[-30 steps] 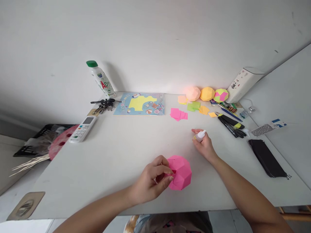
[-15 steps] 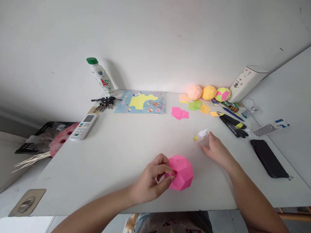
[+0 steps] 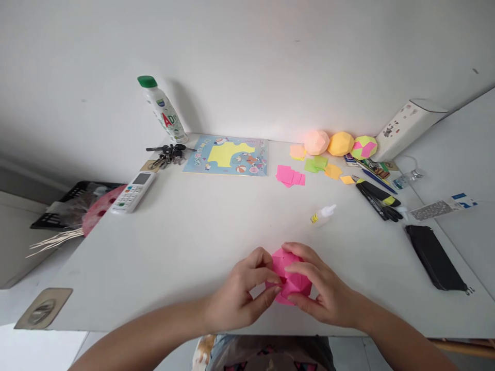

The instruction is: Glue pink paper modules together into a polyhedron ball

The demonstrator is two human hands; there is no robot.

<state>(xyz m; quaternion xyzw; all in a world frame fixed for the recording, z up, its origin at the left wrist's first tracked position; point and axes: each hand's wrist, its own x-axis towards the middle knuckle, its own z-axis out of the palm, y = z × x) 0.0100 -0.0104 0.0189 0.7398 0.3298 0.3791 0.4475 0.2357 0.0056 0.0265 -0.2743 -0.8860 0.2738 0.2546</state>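
A pink faceted paper ball (image 3: 284,262) rests near the table's front edge, between my two hands. My left hand (image 3: 251,288) pinches at a gap in the ball's left side, thumb and index finger close together at the opening. Curved over the ball's right side, my right hand (image 3: 325,288) grips it with the fingers on top and the thumb at the lower front. Its far side is hidden. Beyond the ball a small glue bottle (image 3: 324,214) with a white tip lies on its side, apart from both hands.
Pink paper pieces (image 3: 289,175), green paper pieces (image 3: 316,164) and finished paper balls (image 3: 341,144) lie at the back. A cutter (image 3: 379,192) and a black pouch (image 3: 435,257) are on the right. A remote (image 3: 133,192), keys (image 3: 170,154) and a bottle (image 3: 164,111) stand left.
My right hand has left the glue bottle and moved left and nearer to me, onto the pink ball. My left hand keeps its pinch. The view has shifted slightly.
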